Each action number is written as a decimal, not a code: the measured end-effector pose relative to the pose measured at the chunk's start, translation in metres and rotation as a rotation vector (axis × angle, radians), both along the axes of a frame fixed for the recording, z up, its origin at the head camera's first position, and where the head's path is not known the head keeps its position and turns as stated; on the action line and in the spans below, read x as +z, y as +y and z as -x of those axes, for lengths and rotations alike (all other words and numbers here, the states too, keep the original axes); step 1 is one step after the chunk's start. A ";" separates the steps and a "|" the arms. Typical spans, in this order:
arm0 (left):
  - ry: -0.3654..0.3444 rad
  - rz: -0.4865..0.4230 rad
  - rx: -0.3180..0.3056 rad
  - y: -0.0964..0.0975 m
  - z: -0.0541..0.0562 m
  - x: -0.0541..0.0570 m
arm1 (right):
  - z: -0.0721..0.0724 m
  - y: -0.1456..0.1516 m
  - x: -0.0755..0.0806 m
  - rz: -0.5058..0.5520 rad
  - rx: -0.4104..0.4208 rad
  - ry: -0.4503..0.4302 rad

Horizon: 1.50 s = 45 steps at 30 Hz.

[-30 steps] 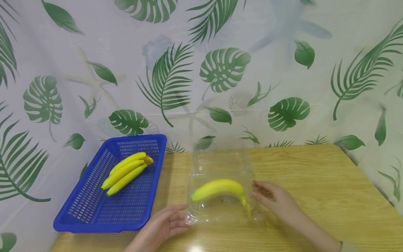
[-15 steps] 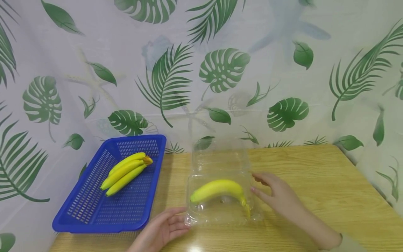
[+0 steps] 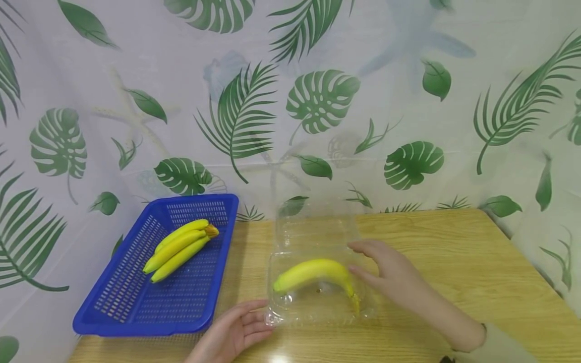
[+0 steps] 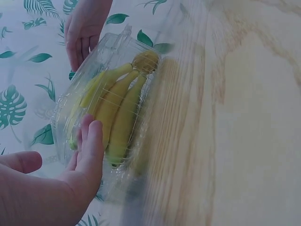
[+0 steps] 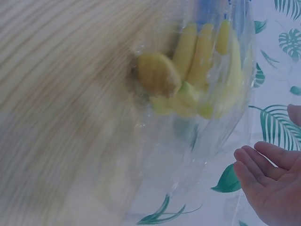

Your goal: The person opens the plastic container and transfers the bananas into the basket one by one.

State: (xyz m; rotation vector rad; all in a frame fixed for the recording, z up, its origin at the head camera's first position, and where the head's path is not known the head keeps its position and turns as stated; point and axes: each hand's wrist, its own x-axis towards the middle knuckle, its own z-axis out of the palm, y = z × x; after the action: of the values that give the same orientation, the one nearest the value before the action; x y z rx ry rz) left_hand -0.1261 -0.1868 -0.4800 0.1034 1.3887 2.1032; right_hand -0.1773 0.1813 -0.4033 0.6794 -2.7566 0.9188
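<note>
A clear plastic clamshell box (image 3: 313, 318) stands on the table with its lid (image 3: 313, 232) raised at the back. Yellow bananas (image 3: 313, 272) lie inside; the head view shows one curved banana, while the left wrist view shows several side by side with a brown stem end (image 4: 146, 61). My left hand (image 3: 238, 325) touches the box's front left corner with loosely bent fingers. My right hand (image 3: 392, 275) reaches over the box's right edge, thumb and fingers spread apart, holding nothing. In the right wrist view that hand (image 5: 275, 181) shows its palm beside the box.
To the left stands a blue plastic basket (image 3: 211, 302) with a bunch of bananas (image 3: 179, 247) in it. The wooden table (image 3: 472, 262) ends at a white leaf-print backdrop (image 3: 363, 40) behind.
My right hand has left the box's right side and moved up and to the left over its edge. The left hand, box and bananas stay in place.
</note>
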 end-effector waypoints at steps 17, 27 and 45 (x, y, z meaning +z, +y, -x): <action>-0.021 -0.038 -0.005 0.000 -0.002 0.001 | -0.019 -0.042 0.016 -0.024 0.134 0.129; -0.032 -0.037 0.002 0.001 -0.003 0.002 | -0.026 -0.062 0.016 -0.049 0.206 0.150; -0.056 -0.075 0.000 0.003 -0.005 0.003 | -0.033 -0.088 0.004 -0.077 0.289 0.136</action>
State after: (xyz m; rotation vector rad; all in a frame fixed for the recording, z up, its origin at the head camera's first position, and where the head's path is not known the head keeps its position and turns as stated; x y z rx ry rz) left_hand -0.1207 -0.1835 -0.4770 0.0741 1.2773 2.1427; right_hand -0.1439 0.0932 -0.3991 1.1321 -2.6276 0.7845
